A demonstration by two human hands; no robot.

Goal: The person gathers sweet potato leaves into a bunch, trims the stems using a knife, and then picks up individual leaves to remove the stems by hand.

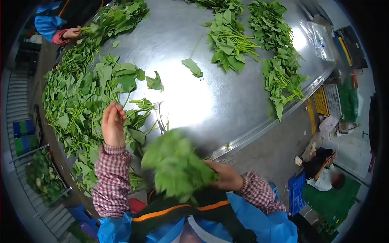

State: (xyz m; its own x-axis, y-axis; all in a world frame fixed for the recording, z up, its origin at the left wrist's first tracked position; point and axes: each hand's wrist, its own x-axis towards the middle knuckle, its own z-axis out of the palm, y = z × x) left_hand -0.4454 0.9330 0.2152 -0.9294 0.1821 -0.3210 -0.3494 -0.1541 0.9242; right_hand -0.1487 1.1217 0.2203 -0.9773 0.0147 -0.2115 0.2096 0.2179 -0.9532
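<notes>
Far left: co-worker's hand [72, 33] at edge of leaf pile [77, 95]. Pile heaped by left hand [114, 123], seemingly for easy reach. Left fingers bent, close together, near stems; can't tell if pinching one. Right hand [227, 176] holds leafy bunch [178, 168] in front of body, gripped at one side, likely so leaves hang free; fingertips hidden. Right: bunches [281, 77] on metal table [239, 109], apart from pile, probably to avoid mixing.

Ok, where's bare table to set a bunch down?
The table's middle, between the left pile and right-hand bunches, toward the near edge; a stray leaf lies farther up. Crowded: the left side and far right.
</notes>
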